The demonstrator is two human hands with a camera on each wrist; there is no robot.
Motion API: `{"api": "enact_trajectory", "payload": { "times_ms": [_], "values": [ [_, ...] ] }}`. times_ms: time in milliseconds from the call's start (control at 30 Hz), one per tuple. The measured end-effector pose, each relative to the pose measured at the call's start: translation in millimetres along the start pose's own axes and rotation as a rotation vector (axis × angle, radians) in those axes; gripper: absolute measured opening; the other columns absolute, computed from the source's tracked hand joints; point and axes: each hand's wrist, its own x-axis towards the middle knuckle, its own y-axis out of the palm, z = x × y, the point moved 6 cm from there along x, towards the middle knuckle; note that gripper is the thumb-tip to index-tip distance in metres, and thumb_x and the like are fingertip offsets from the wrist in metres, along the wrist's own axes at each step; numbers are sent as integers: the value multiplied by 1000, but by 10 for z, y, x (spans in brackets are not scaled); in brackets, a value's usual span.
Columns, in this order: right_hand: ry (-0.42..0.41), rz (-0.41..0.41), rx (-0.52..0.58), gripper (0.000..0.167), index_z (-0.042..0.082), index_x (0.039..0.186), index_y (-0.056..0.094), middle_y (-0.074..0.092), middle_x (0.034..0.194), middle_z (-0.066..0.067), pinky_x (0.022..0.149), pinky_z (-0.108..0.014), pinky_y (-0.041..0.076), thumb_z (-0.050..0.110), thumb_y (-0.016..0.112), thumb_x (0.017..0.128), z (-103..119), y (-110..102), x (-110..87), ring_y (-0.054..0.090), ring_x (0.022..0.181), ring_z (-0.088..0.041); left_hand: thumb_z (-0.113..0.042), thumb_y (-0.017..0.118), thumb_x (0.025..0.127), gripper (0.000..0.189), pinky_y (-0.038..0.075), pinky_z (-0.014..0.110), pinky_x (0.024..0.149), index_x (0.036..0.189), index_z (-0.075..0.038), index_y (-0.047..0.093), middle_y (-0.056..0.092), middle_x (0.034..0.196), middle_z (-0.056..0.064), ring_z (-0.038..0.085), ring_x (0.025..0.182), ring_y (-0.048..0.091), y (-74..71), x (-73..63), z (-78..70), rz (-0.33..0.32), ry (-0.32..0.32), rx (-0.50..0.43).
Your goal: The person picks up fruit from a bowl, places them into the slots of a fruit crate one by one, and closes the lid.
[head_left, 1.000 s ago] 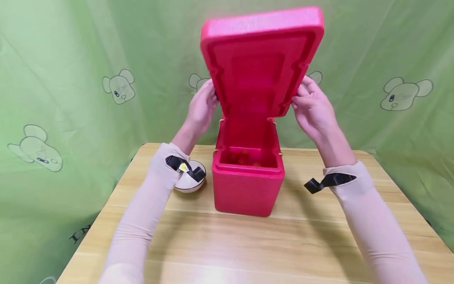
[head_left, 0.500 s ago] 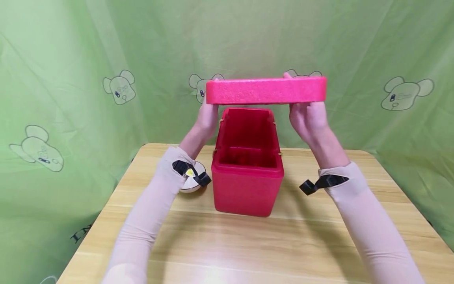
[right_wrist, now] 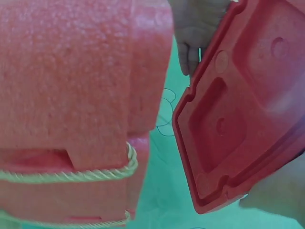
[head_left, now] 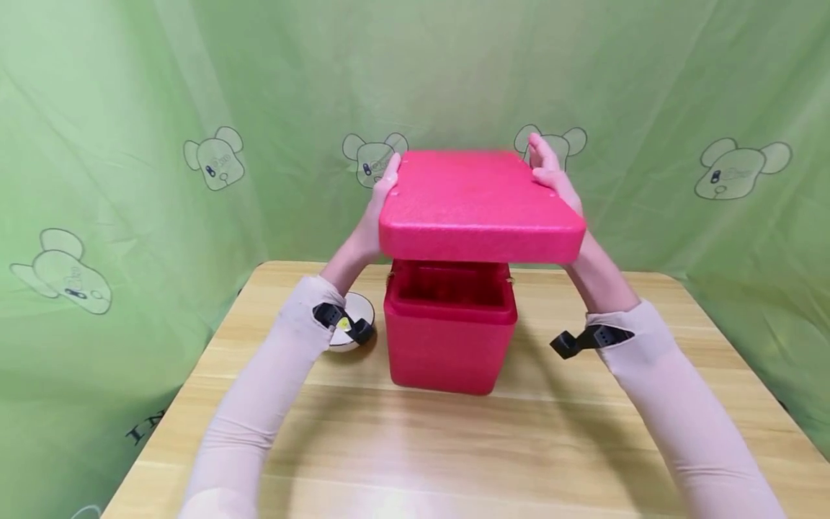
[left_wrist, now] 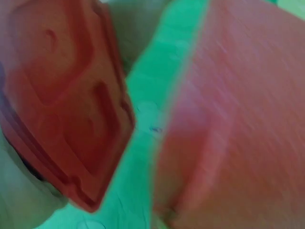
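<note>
A thick red lid (head_left: 480,198) hangs over the front of an uncovered red foam box (head_left: 447,353), leaving a gap above the rim. My left hand (head_left: 377,209) holds the lid's left edge, and my right hand (head_left: 552,176) has the right edge, its thumb over the top. In the right wrist view the lid's recessed underside (right_wrist: 224,126) faces the box wall (right_wrist: 71,81), with a hand at each side. The left wrist view is blurred but shows the same underside (left_wrist: 57,100). Deep shadow hides what lies in the box.
A white bowl (head_left: 360,306) with a dark rim stands left of the box, partly behind my left wrist strap. Pale rope (right_wrist: 71,177) runs along the box's side. The wooden table (head_left: 415,440) meets a green printed curtain (head_left: 454,79) behind.
The lid has swung from standing tilted up, underside facing me, to lying nearly flat and lower, its top now showing. It covers the box's back part; both hands stayed on its edges.
</note>
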Motion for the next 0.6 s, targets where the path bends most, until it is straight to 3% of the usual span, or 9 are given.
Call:
{"api": "enact_trajectory", "payload": {
  "times_ms": [33,100,200,333,433,600],
  "values": [
    [6,4,-50,71,21,165,1,-7,173,7,126,-28,12,25,34,102,7,10,-4,-2,159,-11,-13,51,94,86,37,37,119,162,0,0,33,161,25,25,138,48,-10,-7,15,11,53,14],
    [23,20,-106,70,20,165,-2,-6,173,4,128,-33,4,25,31,103,-2,20,-6,-4,159,-14,-5,57,89,91,32,39,123,160,5,2,34,159,28,33,148,39,-38,-33,54,15,137,65],
    [56,47,-205,65,18,165,-2,-2,174,-1,129,-35,5,24,26,106,-58,9,-10,1,160,-17,-22,41,100,77,22,40,127,162,1,1,18,169,20,28,157,21,-84,-81,183,7,83,115],
    [24,47,-390,58,10,164,9,6,173,-4,129,-36,7,17,22,108,-160,-56,-15,4,160,-19,-44,16,97,75,16,44,128,163,-8,11,2,173,10,22,160,8,-125,-125,306,15,-21,209],
    [-9,31,-462,57,8,163,16,7,173,-2,129,-39,5,15,22,107,-267,-117,-26,2,160,-17,-45,15,95,75,16,48,127,161,-11,21,-3,173,8,23,160,3,-138,-138,377,47,-56,278],
    [-48,31,-490,56,9,163,21,5,173,-1,129,-43,4,16,25,107,-434,-188,-46,1,160,-17,-43,18,95,73,17,52,126,159,-9,25,-3,173,11,25,160,3,-136,-148,544,103,-52,322]
  ]
}}
